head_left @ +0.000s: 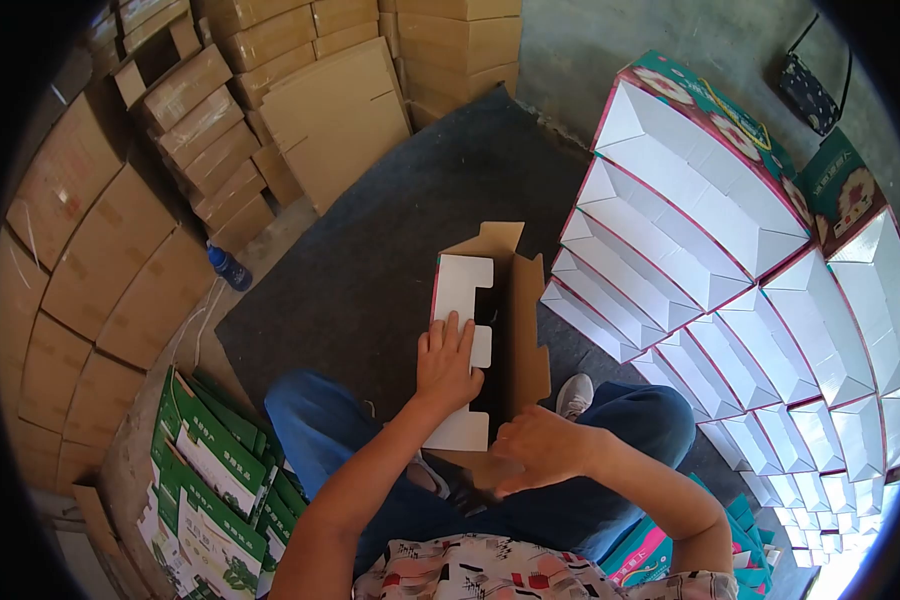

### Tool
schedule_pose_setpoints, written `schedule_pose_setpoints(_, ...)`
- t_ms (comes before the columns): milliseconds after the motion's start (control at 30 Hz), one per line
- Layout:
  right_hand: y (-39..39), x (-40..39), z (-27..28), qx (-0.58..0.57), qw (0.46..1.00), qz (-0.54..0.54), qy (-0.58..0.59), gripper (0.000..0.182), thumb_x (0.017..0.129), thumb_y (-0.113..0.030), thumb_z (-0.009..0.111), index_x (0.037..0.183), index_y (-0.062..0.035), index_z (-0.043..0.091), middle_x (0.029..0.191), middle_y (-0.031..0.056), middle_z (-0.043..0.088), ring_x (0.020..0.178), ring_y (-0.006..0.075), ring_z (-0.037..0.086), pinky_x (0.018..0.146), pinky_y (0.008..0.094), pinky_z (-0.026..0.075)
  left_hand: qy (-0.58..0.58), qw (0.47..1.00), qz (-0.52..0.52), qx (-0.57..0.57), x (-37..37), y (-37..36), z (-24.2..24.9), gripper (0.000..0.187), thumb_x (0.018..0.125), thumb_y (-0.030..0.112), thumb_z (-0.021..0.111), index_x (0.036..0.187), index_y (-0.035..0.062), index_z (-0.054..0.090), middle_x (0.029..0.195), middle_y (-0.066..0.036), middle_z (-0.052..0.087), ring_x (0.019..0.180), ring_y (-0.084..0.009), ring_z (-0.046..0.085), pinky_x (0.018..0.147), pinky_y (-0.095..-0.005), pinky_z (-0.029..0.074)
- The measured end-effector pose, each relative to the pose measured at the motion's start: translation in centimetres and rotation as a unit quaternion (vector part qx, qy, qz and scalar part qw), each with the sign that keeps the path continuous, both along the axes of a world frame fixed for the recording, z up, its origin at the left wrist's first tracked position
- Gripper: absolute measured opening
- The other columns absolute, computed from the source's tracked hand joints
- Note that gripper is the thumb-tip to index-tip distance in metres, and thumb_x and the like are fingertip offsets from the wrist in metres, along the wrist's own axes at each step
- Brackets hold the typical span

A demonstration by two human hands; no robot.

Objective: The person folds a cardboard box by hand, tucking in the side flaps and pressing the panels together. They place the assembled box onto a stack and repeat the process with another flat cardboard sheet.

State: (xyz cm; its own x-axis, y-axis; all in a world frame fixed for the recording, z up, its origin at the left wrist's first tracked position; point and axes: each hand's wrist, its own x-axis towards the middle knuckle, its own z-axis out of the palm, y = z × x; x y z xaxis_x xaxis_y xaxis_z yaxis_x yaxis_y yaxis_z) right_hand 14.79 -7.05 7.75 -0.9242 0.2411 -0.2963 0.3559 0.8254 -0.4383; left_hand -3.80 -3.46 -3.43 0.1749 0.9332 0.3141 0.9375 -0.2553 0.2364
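Between my knees stands a cardboard box [526, 335], brown inside, its top open. A white notched panel [460, 285] with a thin red edge lies along its left side. My left hand [450, 365] rests flat on that panel, fingers stretched out and the thumb toward the opening. At the box's near end is my right hand [542, 447], fingers bent down beside the near brown flap. Those fingertips are smeared and partly hidden, so I cannot make out whether they grip the flap. The box's inside is mostly dark.
White-bottomed cartons [710, 240] are stacked high on the right. Brown cartons [90, 250] line the left and back. Green printed flat boxes [215, 470] lie at lower left, near a blue bottle [230, 268]. A dark mat [370, 250] covers the floor.
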Motion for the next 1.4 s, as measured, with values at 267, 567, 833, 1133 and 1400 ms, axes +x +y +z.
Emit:
schedule_pose_setpoints(267, 1.5, -0.7, -0.9, 0.100, 0.993, -0.069, -0.001, 0.028, 0.085, -0.030, 0.056, 0.086, -0.0024, 0.063, 0.080, 0.0133, 0.060, 0.077, 0.0301, 0.062, 0.066, 0.0383, 0.051, 0.009, 1.000, 0.005, 0.000, 0.1, -0.1, -0.5, 0.069, 0.068, 0.026, 0.065, 0.127, -0.0036, 0.045, 0.134, -0.025, 0.038, 0.125, -0.0373, 0.032, 0.104, -0.0481, 0.023)
schedule_pose_setpoints(567, 4.2, -2.2, -5.9, 0.200, 0.955, -0.202, -0.084, 0.039, 0.078, -0.038, 0.066, 0.093, -0.0028, 0.058, 0.090, 0.0130, 0.058, 0.079, 0.0260, 0.064, 0.065, 0.0360, 0.052, -0.098, 0.993, -0.060, -0.025, -0.6, -2.8, -1.4, 0.065, 0.081, 0.045, 0.059, 0.122, -0.0056, 0.050, 0.135, -0.026, 0.039, 0.129, -0.0415, 0.030, 0.108, -0.0504, 0.020)
schedule_pose_setpoints(833, 11.1, -3.3, -4.6, 0.144, 0.886, -0.437, 0.056, 0.078, 0.076, -0.028, 0.070, 0.134, 0.0055, 0.029, 0.130, 0.0276, 0.039, 0.109, 0.0422, 0.052, 0.087, 0.0433, 0.048, -0.104, 0.989, -0.088, -0.053, 0.8, -8.7, 0.9, 0.067, 0.080, 0.043, 0.062, 0.125, -0.0046, 0.048, 0.135, -0.027, 0.037, 0.129, -0.0433, 0.030, 0.107, -0.0520, 0.020)
schedule_pose_setpoints(1133, 21.3, -3.3, -5.8, 0.144, 0.840, -0.504, 0.139, 0.049, 0.080, -0.019, 0.063, 0.125, -0.0102, 0.045, 0.119, 0.0169, 0.052, 0.103, 0.0367, 0.056, 0.083, 0.0441, 0.049, -0.008, 0.994, -0.106, 0.005, 2.1, -10.2, -0.7, 0.046, 0.082, 0.032, 0.062, 0.116, 0.0018, 0.056, 0.130, -0.022, 0.044, 0.127, -0.0360, 0.035, 0.101, -0.0581, 0.025)
schedule_pose_setpoints(1400, 17.9, -2.5, -4.2, 0.287, 0.905, -0.313, -0.042, 0.039, 0.073, -0.035, 0.071, 0.107, -0.0172, 0.063, 0.105, 0.0104, 0.056, 0.105, 0.0303, 0.051, 0.081, 0.0409, 0.050, -0.072, 0.996, -0.033, -0.045, 6.4, -10.2, 0.5, 0.067, 0.069, 0.043, 0.070, 0.113, -0.0045, 0.055, 0.128, -0.021, 0.046, 0.125, -0.0337, 0.038, 0.099, -0.0623, 0.023)
